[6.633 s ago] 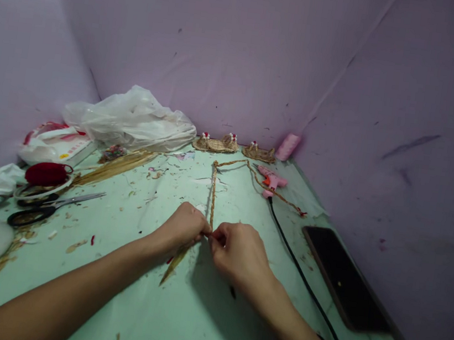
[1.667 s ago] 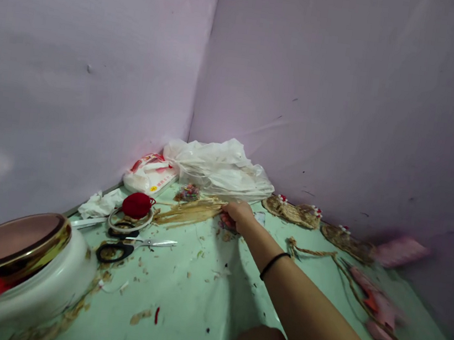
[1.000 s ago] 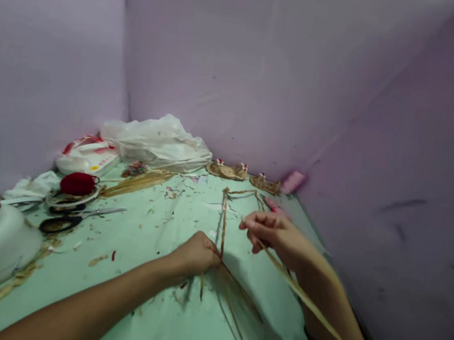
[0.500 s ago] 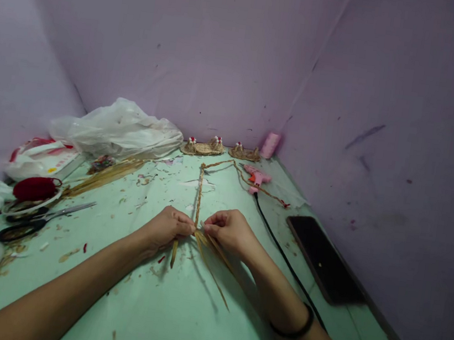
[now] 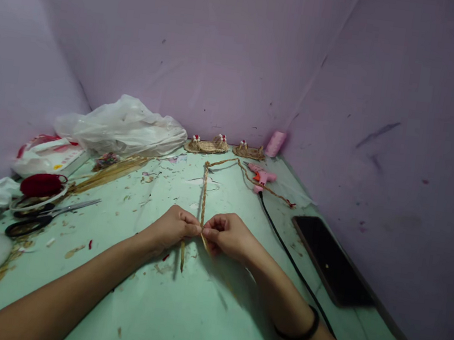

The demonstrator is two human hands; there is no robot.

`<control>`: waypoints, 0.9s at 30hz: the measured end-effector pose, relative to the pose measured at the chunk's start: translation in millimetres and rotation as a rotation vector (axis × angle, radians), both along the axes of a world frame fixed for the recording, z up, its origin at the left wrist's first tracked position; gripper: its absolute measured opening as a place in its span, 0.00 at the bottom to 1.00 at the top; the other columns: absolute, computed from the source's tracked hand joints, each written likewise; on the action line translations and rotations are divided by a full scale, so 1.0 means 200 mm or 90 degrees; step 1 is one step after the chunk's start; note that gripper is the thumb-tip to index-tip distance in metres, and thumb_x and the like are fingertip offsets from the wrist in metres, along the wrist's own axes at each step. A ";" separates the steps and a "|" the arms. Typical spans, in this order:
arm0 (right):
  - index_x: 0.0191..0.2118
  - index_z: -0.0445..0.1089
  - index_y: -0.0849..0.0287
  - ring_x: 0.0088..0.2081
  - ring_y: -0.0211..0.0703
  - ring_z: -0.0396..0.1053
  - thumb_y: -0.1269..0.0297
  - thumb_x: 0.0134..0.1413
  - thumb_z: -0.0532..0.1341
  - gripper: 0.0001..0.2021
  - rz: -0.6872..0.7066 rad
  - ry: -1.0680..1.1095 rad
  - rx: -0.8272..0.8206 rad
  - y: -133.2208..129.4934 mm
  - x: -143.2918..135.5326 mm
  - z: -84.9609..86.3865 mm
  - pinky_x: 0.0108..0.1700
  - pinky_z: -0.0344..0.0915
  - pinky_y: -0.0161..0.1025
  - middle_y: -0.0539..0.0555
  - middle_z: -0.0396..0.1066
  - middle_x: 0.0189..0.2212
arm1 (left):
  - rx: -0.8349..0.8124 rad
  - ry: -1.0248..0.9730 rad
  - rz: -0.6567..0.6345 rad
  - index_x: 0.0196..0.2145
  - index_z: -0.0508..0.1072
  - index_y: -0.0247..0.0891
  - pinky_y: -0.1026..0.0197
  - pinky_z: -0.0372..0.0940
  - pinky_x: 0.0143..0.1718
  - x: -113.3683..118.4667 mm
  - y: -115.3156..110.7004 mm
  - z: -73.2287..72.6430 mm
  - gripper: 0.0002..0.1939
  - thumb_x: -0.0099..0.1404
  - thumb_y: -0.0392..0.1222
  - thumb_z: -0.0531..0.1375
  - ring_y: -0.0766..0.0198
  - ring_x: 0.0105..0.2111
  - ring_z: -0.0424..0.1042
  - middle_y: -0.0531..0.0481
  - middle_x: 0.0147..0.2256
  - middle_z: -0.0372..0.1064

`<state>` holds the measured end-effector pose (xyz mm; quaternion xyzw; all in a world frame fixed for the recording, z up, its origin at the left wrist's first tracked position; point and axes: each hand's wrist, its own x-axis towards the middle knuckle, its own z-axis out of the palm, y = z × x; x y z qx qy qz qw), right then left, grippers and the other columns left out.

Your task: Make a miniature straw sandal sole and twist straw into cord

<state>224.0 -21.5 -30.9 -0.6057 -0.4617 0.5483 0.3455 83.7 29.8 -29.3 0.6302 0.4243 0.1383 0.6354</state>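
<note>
A thin braid of tan straw (image 5: 204, 192) runs away from me over the green table, bends at its far end and trails right across a pink glue gun (image 5: 262, 179). At its near end my left hand (image 5: 175, 227) pinches the braid between thumb and fingers, with a short loose strand (image 5: 182, 256) hanging below. My right hand (image 5: 229, 236) is closed right beside it, fingertips touching the same spot and gripping the loose straw strands (image 5: 205, 244). Most of those strands are hidden behind the right hand or blurred.
Black-handled scissors (image 5: 53, 217), a dark red yarn ball (image 5: 43, 185), a straw bundle (image 5: 113, 172) and a white plastic bag (image 5: 124, 126) are at left. Two small woven slippers (image 5: 207, 146) and a pink thread spool (image 5: 275, 144) stand by the wall. A phone (image 5: 330, 261) lies right, near a black cord (image 5: 290, 262).
My right hand has moved in against my left fingertips, closing the small gap between them. The loose strands that fanned toward me are now mostly out of sight. The view has shifted slightly.
</note>
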 end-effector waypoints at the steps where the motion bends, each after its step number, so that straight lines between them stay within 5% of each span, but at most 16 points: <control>1: 0.20 0.62 0.61 0.14 0.31 0.56 0.74 0.40 0.55 0.04 -0.003 -0.019 -0.003 0.00 0.00 0.00 0.18 0.53 0.29 0.45 0.59 0.11 | 0.008 0.001 -0.006 0.15 0.65 0.32 0.67 0.37 0.16 0.00 0.00 -0.01 0.09 0.44 0.41 0.56 0.76 0.13 0.42 0.60 0.10 0.47; 12: 0.21 0.67 0.64 0.18 0.30 0.52 0.72 0.39 0.55 0.05 0.014 -0.201 0.051 0.02 0.02 -0.03 0.19 0.48 0.28 0.46 0.58 0.14 | -0.024 0.058 0.005 0.13 0.58 0.36 0.67 0.36 0.15 0.03 -0.02 0.02 0.08 0.43 0.40 0.53 0.76 0.12 0.41 0.60 0.09 0.46; 20: 0.20 0.67 0.63 0.16 0.29 0.50 0.70 0.38 0.55 0.05 0.028 -0.236 0.042 0.02 0.03 -0.01 0.17 0.46 0.29 0.46 0.56 0.12 | 0.179 0.111 -0.062 0.14 0.63 0.33 0.68 0.42 0.17 0.02 0.02 0.00 0.04 0.42 0.35 0.52 0.74 0.16 0.47 0.58 0.12 0.49; 27: 0.18 0.64 0.63 0.18 0.32 0.59 0.72 0.35 0.53 0.04 0.069 -0.126 -0.025 0.05 0.05 -0.02 0.21 0.55 0.29 0.49 0.62 0.14 | 0.208 0.073 -0.128 0.16 0.67 0.31 0.67 0.46 0.19 0.00 0.06 -0.04 0.07 0.44 0.37 0.52 0.72 0.18 0.49 0.56 0.14 0.51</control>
